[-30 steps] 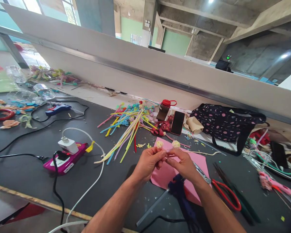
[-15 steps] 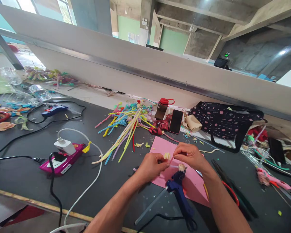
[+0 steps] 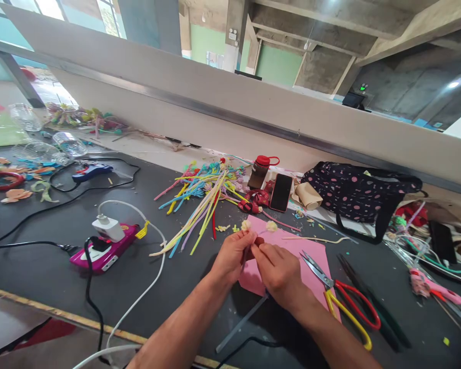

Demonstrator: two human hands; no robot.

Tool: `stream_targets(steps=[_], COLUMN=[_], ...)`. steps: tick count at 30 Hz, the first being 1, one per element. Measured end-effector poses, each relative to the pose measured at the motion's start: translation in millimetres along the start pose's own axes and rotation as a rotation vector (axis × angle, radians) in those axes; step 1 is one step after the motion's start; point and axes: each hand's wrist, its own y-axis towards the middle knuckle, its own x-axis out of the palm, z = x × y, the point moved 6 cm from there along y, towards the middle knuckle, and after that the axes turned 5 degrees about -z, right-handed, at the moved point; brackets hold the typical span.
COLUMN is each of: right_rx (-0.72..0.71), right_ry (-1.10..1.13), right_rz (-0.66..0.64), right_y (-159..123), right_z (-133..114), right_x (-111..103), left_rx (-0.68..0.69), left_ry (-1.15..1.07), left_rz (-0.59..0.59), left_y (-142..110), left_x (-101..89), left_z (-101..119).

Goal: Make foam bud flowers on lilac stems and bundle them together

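My left hand [image 3: 233, 256] is closed in a pinch on a thin pipe-cleaner stem with a cream fluffy flower head [image 3: 246, 225] at its top. My right hand [image 3: 278, 271] presses its fingertips against the same stem, close to the left fingers. A second cream flower head [image 3: 271, 226] on a pale lilac stem rises just behind the right fingers; which hand grips it I cannot tell. Both hands are over a pink sheet [image 3: 311, 248]. Under the right hand the glue gun is hidden, but its clear glue stick [image 3: 241, 325] pokes out.
Scissors [image 3: 330, 282] with red and yellow handles lie right of my right hand. Loose pipe cleaners [image 3: 200, 215] are piled left of the sheet. Behind stand a bottle [image 3: 258, 174], a phone [image 3: 280, 192] and a patterned bag [image 3: 361, 197]. A purple power strip [image 3: 107, 251] with cords sits left.
My hands have come together, the right moving left and down over the glue gun. The scissors are now uncovered. The flower heads now stand above my fingers.
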Motion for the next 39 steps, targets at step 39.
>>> stream_targets(steps=[39], right_rx=[0.751], right_ry=[1.413], right_rz=[0.096], right_y=[-13], right_z=[60], right_x=[40], left_rx=[0.073], left_ry=[0.494], left_rz=[-0.046], left_y=[-10], left_x=[15.4], left_z=[10])
